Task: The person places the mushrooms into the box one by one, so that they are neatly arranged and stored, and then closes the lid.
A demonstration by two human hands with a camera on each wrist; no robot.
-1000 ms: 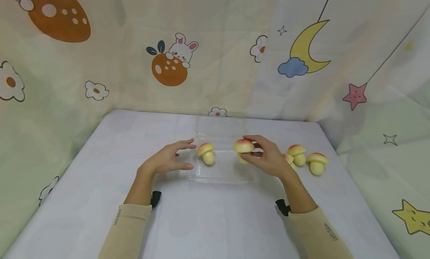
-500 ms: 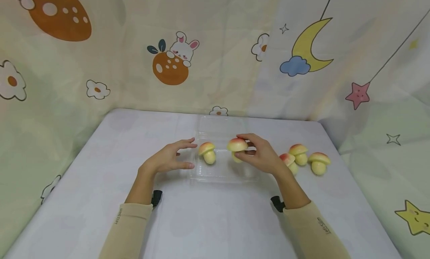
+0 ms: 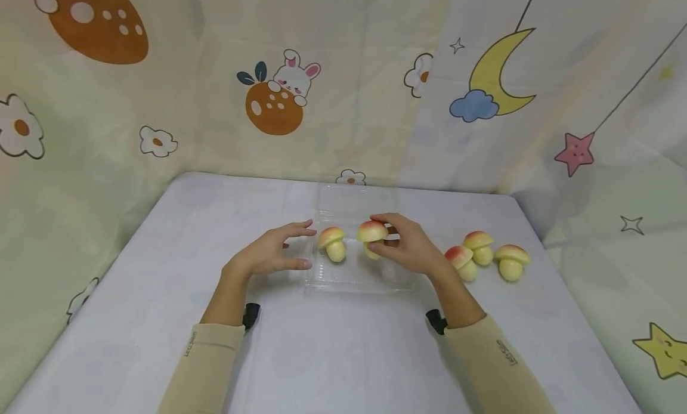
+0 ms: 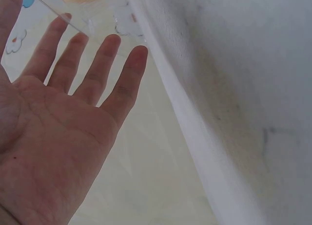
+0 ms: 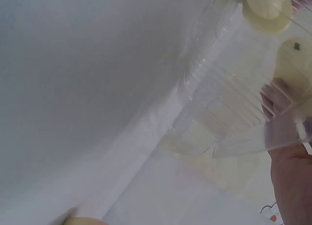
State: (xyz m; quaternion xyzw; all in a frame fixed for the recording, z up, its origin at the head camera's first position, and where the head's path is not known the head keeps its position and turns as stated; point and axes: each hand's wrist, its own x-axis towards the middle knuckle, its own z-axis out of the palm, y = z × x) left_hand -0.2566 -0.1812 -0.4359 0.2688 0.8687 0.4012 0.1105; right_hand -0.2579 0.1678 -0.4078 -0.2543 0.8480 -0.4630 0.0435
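My right hand [image 3: 407,245] pinches a toy mushroom [image 3: 373,231] with a red-tinged yellow cap, holding it over the right part of a clear plastic box [image 3: 343,277]. Another mushroom [image 3: 333,244] lies in the box's left part. At the box's left side my left hand [image 3: 268,251] has its fingers spread and holds nothing; whether it touches the rim I cannot tell. In the left wrist view the palm [image 4: 53,137] faces the camera with the fingers apart. Through the clear wall in the right wrist view, the held mushroom [image 5: 292,64] shows at the right fingers.
Three more mushrooms sit in a group on the white table at the right, one with a redder cap [image 3: 458,257]. The box's clear lid [image 3: 356,199] lies folded back toward the patterned cloth [image 3: 354,104] behind the table [image 3: 343,354].
My right hand has moved left with the mushroom, bringing it farther over the box and closer to the other mushroom. The left hand stays nearly still. The view has shifted slightly.
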